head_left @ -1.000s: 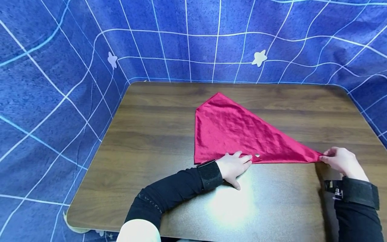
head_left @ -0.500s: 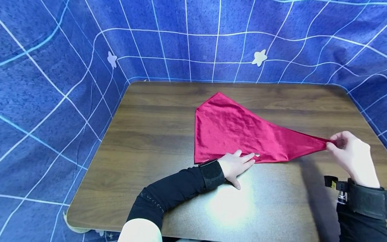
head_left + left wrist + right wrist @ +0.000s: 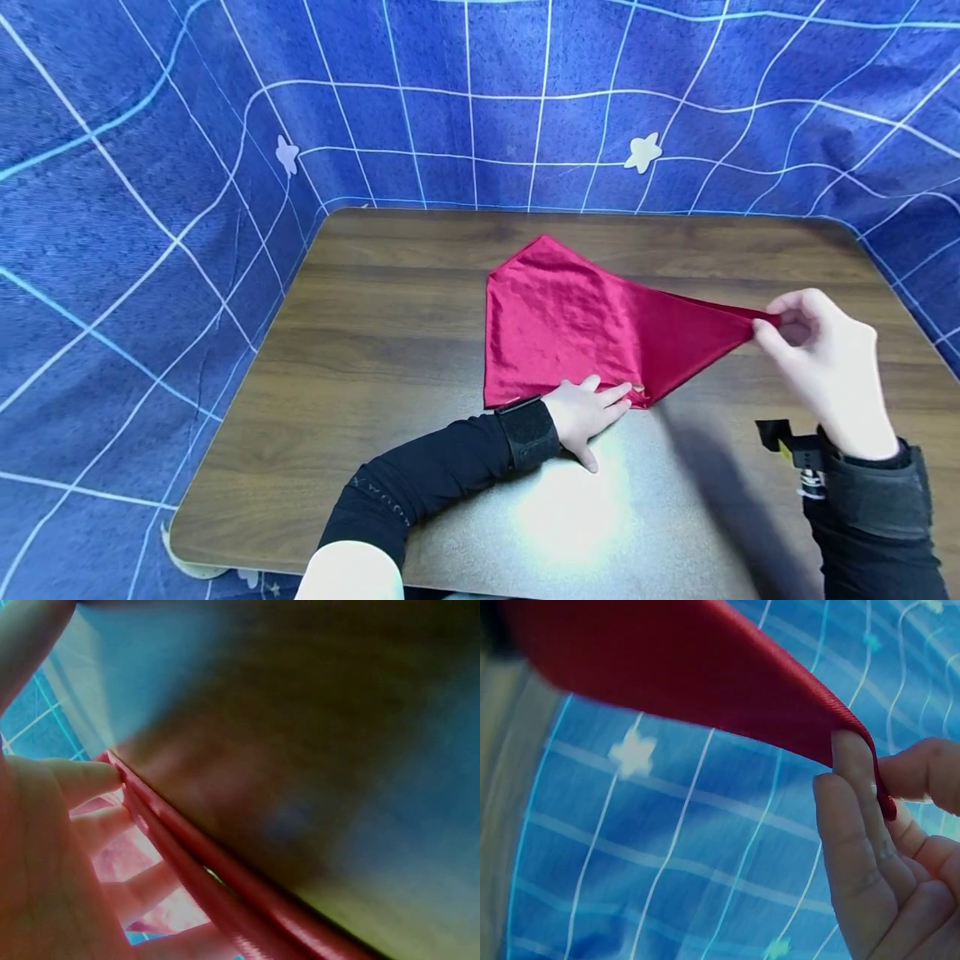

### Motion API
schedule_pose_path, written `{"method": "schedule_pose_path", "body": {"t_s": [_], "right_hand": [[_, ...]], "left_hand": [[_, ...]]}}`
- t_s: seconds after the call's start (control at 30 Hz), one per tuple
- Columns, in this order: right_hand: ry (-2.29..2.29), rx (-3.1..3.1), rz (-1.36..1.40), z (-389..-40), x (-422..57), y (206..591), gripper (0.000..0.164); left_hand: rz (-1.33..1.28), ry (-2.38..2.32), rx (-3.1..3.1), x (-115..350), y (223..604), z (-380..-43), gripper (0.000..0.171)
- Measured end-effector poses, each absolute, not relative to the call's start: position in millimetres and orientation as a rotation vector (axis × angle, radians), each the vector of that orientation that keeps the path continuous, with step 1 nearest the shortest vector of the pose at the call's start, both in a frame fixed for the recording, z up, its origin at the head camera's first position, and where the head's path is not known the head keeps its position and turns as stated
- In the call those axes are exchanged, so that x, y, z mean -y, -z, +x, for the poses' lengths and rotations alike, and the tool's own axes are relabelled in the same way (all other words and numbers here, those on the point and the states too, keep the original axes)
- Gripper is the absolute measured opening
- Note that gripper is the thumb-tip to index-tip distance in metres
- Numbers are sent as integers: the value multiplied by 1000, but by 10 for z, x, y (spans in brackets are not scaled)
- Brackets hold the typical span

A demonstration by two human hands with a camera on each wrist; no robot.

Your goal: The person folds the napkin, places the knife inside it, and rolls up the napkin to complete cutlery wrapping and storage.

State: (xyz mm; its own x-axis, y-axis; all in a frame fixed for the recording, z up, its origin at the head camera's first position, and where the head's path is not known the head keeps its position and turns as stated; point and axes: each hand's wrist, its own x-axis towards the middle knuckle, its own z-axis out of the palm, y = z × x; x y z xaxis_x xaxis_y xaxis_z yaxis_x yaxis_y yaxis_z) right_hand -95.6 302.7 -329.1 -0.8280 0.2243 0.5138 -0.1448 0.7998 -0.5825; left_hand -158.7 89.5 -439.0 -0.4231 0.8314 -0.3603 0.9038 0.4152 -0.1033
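A shiny red cloth (image 3: 558, 325), folded with a peak at the far side, lies on the wooden table. Its right part is lifted and slants up toward my right hand (image 3: 828, 354), which pinches the pointed corner between thumb and fingers. In the right wrist view the fingers (image 3: 847, 817) hold the tip of the cloth (image 3: 690, 667) in front of the blue curtain. My left hand (image 3: 588, 417) rests with fingers spread on the cloth's near edge. The left wrist view shows its fingers (image 3: 97, 825) over the cloth's layered edge (image 3: 195, 870).
The wooden table (image 3: 390, 333) has a bright glare spot in front of the left hand. A blue curtain (image 3: 420, 92) with white lines and stars surrounds its back and left side. Black straps with small cameras sit on both wrists.
My right hand has lifted the cloth's right corner off the table, first outward, then up and back to the left. A crease now runs beside the left fingertips. My left hand stays nearly still.
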Motion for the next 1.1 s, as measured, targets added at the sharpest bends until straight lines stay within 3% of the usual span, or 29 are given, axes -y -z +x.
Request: {"method": "schedule_pose_path", "body": {"t_s": [0.23,0.6,0.73,0.97,1.1], "right_hand": [[-836,2386,244,-1118,-2537,3296,9],[-836,2404,622,-1331,-1985,3559,20],[-825,2412,701,-1382,-1885,3700,23],[-824,2510,785,-1426,-1724,3858,18],[-833,2585,794,-1448,-1620,3940,17]], "left_hand": [[1527,463,-2431,-885,4378,-1580,98],[1626,454,-2518,-622,4328,-1540,86],[1500,273,-2541,-290,4191,-1551,72],[1301,40,-2643,283,4116,-1544,32],[1276,-57,-2648,421,4183,-1559,24]]}}
